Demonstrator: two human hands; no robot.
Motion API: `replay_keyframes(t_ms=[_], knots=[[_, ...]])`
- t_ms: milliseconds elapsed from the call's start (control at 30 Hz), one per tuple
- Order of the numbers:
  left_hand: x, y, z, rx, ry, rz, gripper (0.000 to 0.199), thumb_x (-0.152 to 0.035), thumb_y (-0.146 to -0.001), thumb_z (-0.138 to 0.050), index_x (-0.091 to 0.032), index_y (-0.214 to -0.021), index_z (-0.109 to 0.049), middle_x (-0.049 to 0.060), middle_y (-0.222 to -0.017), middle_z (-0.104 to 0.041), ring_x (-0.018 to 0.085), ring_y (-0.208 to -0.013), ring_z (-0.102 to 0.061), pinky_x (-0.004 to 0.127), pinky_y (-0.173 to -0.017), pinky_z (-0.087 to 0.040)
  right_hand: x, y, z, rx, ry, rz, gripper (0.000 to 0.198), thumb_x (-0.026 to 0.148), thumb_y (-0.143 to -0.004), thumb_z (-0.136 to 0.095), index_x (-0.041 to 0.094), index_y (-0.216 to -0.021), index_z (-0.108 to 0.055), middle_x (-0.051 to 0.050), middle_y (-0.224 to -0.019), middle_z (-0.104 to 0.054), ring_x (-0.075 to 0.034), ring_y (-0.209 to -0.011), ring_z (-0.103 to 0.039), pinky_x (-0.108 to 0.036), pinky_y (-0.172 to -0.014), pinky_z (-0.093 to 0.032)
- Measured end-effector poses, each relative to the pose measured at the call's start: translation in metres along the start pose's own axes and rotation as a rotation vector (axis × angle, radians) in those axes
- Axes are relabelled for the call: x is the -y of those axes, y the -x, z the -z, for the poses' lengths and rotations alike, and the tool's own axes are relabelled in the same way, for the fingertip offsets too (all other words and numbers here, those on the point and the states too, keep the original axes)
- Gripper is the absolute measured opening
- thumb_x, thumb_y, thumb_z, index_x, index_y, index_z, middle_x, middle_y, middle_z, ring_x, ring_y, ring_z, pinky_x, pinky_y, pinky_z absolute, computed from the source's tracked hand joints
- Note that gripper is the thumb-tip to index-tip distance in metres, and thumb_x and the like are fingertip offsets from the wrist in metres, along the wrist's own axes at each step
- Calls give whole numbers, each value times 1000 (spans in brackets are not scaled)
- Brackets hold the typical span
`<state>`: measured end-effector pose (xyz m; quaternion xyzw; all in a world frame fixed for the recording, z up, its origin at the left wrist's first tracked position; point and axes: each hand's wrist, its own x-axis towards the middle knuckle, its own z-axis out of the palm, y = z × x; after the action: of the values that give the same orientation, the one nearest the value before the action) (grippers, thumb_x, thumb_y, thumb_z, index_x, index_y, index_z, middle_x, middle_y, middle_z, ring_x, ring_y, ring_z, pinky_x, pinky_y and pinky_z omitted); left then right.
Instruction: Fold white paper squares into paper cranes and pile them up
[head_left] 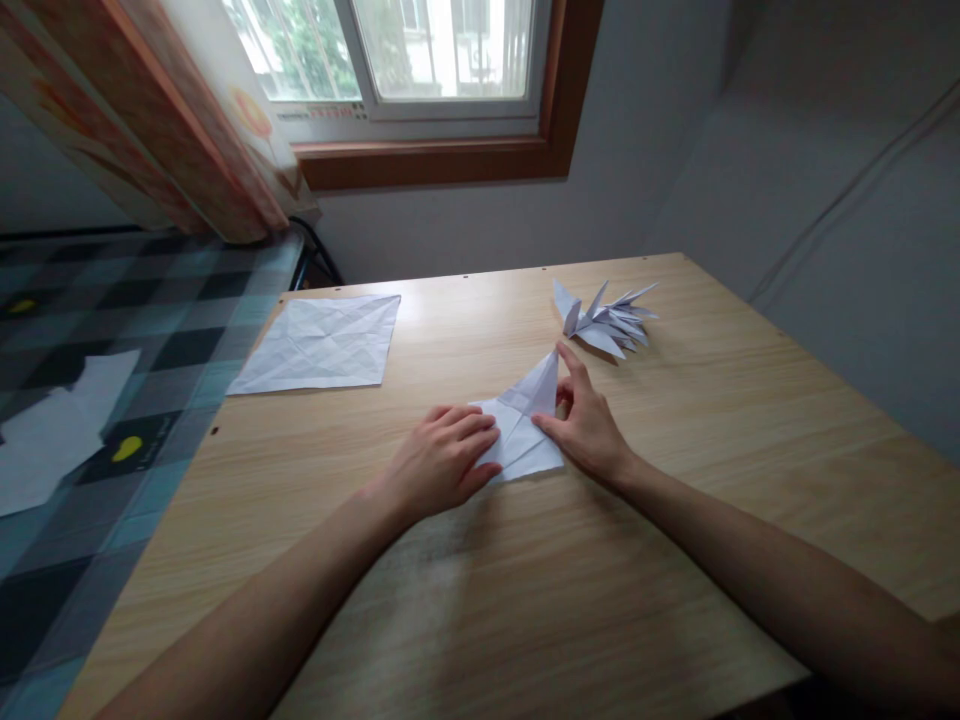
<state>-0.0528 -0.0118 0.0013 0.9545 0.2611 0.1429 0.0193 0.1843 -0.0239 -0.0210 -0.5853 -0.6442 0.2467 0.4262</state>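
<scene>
A creased sheet of white paper (517, 425) lies on the wooden table in front of me, partly folded. Its far right corner rises as a pointed flap. My left hand (450, 450) rests on the left side of this sheet with fingers stretched out flat and the thumb apart, covering that edge. On the right side, my right hand (589, 415) grips the raised flap. Its index finger touches the tip and its thumb presses on the lower part, while the other fingers are curled and partly hidden behind the paper.
Behind my right hand sits a spiky folded paper piece (611, 320). A creased flat paper sheet (322, 342) lies at the table's far left. More white paper (52, 440) is on the checked cloth (180, 350) to the left. A window (450, 50) and a curtain (202, 120) are beyond.
</scene>
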Motion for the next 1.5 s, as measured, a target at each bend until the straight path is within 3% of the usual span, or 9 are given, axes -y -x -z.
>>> replay_keyframes(t_ms=[233,333,533,667,867,1000,1167,1367,1500], knots=[[-1,0,2,-6,9,-28,36,-45,-96,-50,-16,-110,-67,10,-119,-70,28,-115,-61,43,-96,-44,0,-4,3,-35,-157,-62,90,20,-76,-65,23,-155,-21,5,-66,-62,-15,-57,-55,-27,-58,-45],[-1,0,1,-13,20,-40,36,-45,-96,-50,-16,-110,-67,10,-119,-70,27,-114,-61,43,-96,-44,-4,-8,4,-49,-140,-77,70,26,-82,-60,17,-149,-38,7,-57,-55,-13,-50,-47,-25,-52,-40],[-2,0,1,4,65,-83,36,-45,-95,-52,-17,-112,-67,9,-120,-70,27,-115,-61,41,-97,-44,-12,-12,-1,-173,-331,-69,50,37,-76,-70,17,-121,-61,5,-65,-59,-12,-57,-53,-24,-55,-43],[-1,0,1,9,104,-121,37,-46,-94,-53,-18,-113,-67,9,-120,-70,26,-117,-61,40,-99,-44,-18,-18,-1,-278,-432,-98,26,39,-74,-73,18,-86,-64,2,-68,-62,-13,-59,-55,-25,-56,-44],[-1,1,0,25,100,-127,37,-45,-94,-53,-17,-114,-66,9,-122,-69,26,-118,-60,40,-100,-43,-21,-20,2,-309,-442,-141,35,52,-82,-64,17,-75,-65,4,-56,-52,-11,-48,-43,-24,-46,-33],[-5,1,1,19,62,-100,35,-43,-96,-50,-18,-113,-66,9,-121,-69,26,-115,-60,41,-97,-44,-19,-17,0,-253,-529,-156,43,58,-86,-58,16,-92,-68,4,-59,-54,-11,-48,-45,-23,-46,-35],[-9,-2,2,23,-33,1,34,-42,-96,-49,-17,-110,-67,10,-111,-69,27,-102,-61,42,-86,-45,-12,-10,2,6,-272,-87,42,39,-78,-71,16,-113,-67,-3,-81,-70,-17,-68,-62,-28,-60,-49],[-6,-1,2,15,6,14,29,-40,-95,-52,-20,-110,-66,9,-109,-68,25,-99,-59,41,-86,-44,-2,-11,7,77,110,100,14,17,-79,-62,18,-89,-72,-6,-85,-72,-21,-80,-63,-35,-76,-50],[-4,0,0,-7,47,73,25,-41,-94,-54,-19,-102,-63,8,-105,-68,25,-98,-58,41,-86,-44,-4,-9,8,149,185,271,20,11,-83,-56,19,-84,-74,-7,-93,-74,-23,-90,-63,-38,-86,-49]])
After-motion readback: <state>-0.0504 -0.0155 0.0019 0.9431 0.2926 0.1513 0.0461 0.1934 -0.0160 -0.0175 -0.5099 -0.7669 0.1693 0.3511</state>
